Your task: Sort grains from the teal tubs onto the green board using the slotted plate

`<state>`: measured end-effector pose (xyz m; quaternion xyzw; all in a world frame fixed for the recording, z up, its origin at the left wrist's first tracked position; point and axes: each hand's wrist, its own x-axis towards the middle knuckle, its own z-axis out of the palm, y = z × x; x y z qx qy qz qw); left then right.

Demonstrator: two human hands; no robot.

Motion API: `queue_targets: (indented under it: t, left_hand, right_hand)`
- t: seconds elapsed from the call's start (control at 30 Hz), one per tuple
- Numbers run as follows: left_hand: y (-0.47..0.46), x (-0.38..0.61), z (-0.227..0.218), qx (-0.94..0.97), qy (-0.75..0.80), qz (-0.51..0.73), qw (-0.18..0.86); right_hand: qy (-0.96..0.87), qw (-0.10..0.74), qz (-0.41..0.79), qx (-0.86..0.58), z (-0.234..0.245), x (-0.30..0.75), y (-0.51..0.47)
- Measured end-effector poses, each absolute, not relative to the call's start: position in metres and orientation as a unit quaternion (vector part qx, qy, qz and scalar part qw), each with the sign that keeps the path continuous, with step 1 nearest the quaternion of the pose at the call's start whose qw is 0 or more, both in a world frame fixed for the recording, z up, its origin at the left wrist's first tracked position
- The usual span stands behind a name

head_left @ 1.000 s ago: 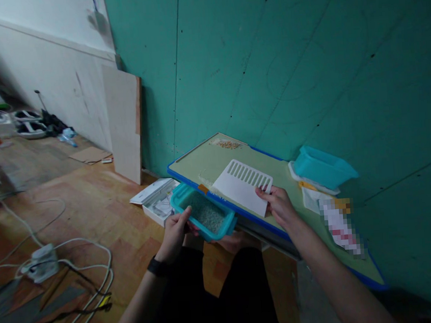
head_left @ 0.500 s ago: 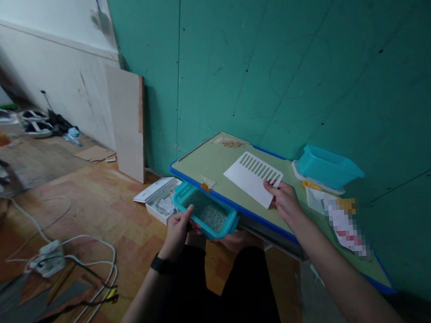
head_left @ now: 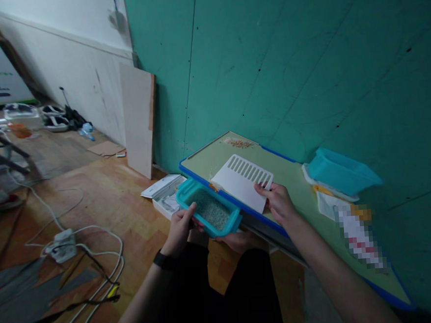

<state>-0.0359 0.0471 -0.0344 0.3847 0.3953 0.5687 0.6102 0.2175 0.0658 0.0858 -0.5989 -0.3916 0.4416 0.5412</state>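
Note:
My left hand (head_left: 181,225) is closed on the near rim of a teal plastic container (head_left: 225,228), thumb over the rim. Pale grains (head_left: 210,210) cover the container's bottom, just below the edge of the low table (head_left: 295,200). In my right hand (head_left: 277,201) is a flat white scraper (head_left: 239,182) with a row of slots along one side. Its far corner lies on the tabletop by a small scatter of pale crumbs (head_left: 214,174), near an orange patch on the blue table edge. My fingers partly hide the scraper's near end.
Brownish grains (head_left: 238,143) lie at the table's far corner. A teal basin (head_left: 343,169) and a blurred-out packet (head_left: 361,240) stand to the right. An opened white box (head_left: 163,204) is on the floor. Cables and a power strip (head_left: 61,246) lie at left. A green wall (head_left: 267,54) rises behind.
My right hand has slid the scraper left across the tabletop, towards the container and the pale crumbs. The view has turned slightly left. My left hand keeps hold of the container.

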Motion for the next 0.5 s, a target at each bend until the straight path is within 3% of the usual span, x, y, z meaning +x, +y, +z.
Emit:
queue_targets:
  t: [0.3, 0.5]
  left_hand:
    - [0.050, -0.044, -0.035, 0.379, 0.404, 0.574, 0.604]
    - [0.053, -0.049, -0.038, 0.376, 0.413, 0.571, 0.601]
  right_hand:
    - [-0.375, 0.626, 0.392, -0.561, 0.092, 0.233, 0.112]
    - [-0.390, 0.571, 0.385, -0.611, 0.093, 0.221, 0.152]
